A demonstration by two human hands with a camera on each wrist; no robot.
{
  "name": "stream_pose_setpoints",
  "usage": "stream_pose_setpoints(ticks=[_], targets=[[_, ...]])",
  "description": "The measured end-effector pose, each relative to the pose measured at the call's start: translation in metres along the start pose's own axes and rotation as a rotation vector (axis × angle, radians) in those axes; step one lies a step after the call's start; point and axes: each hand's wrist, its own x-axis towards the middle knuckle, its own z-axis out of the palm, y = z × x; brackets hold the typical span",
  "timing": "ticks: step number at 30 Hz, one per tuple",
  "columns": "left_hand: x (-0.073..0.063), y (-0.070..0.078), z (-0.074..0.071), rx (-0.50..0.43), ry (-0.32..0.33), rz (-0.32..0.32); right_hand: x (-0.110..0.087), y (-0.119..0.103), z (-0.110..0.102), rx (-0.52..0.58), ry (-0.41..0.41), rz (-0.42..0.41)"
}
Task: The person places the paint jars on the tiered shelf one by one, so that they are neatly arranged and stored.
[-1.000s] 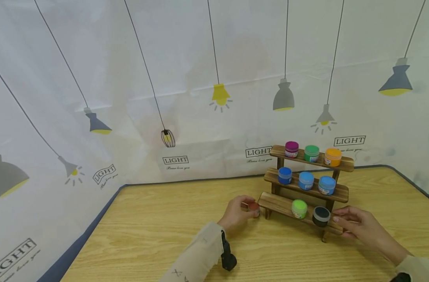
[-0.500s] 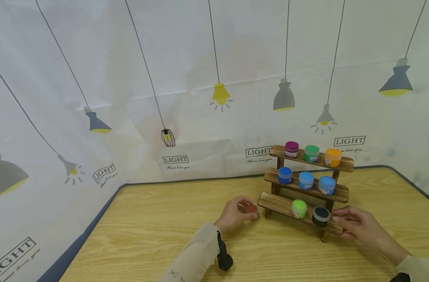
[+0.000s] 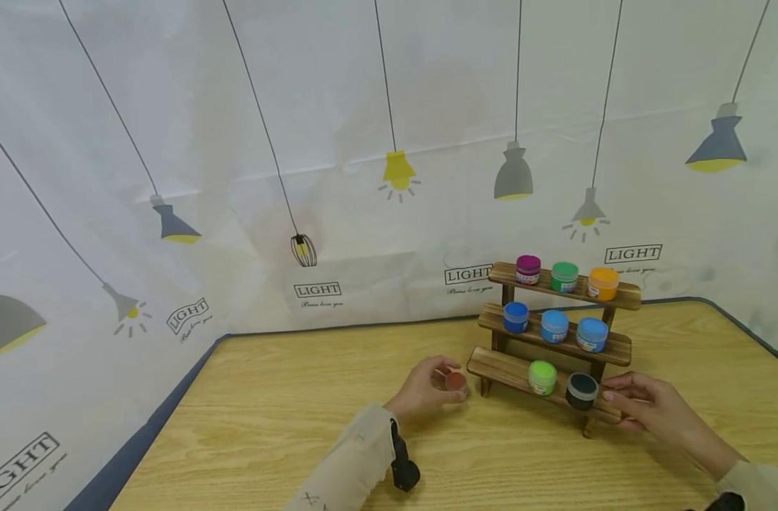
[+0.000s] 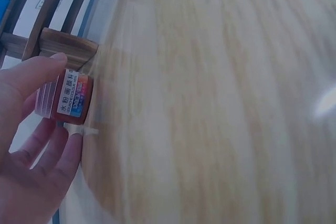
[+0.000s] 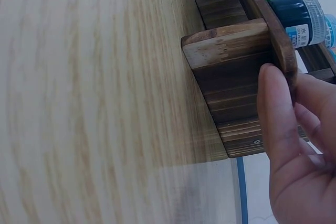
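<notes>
My left hand [image 3: 421, 392] holds a small red-brown paint jar [image 3: 456, 382] between thumb and fingers, low over the wooden table just left of the rack. In the left wrist view the jar's label [image 4: 72, 94] faces the camera, and the jar looks to be at table level. On the right, my right hand [image 3: 670, 415] pinches the end of the bottom shelf of a three-tier wooden rack [image 3: 500, 365]; the thumb lies along the shelf edge in the right wrist view. Closest to those fingers stands a black paint jar [image 3: 582, 392], with a light green jar [image 3: 542, 377] beside it.
Three blue jars, among them a dark blue one [image 3: 515, 317], stand on the middle shelf. Up top are a purple jar [image 3: 527, 270], a green jar [image 3: 564, 277] and an orange jar [image 3: 603, 284]. A lamp-printed backdrop [image 3: 376, 298] rises behind the table [image 3: 267, 397].
My left hand has shifted slightly left, drawing the red-brown jar a little away from the rack's left end. My right hand and the rack stay where they were.
</notes>
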Motion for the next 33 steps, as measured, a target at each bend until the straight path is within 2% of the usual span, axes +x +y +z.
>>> stream_pose_setpoints(ticks=[2,7,9,18,26,33], targets=[[-0.004,0.009,0.0,-0.009,0.005,0.004,0.0,0.0,0.0,0.002,0.001,-0.002],[-0.004,0.012,0.004,-0.031,0.03,-0.008,-0.001,0.0,0.0,0.008,0.009,0.013],[-0.001,0.003,0.006,-0.038,0.043,-0.005,-0.001,0.0,0.001,0.007,0.016,0.029],[0.0,-0.001,0.009,-0.012,0.074,-0.004,-0.001,-0.002,0.001,0.012,0.019,0.012],[-0.006,0.001,0.004,-0.002,0.071,0.004,-0.002,-0.002,0.002,0.01,0.038,0.042],[-0.013,0.007,-0.005,-0.037,0.075,-0.006,0.0,0.001,0.001,0.022,0.018,0.007]])
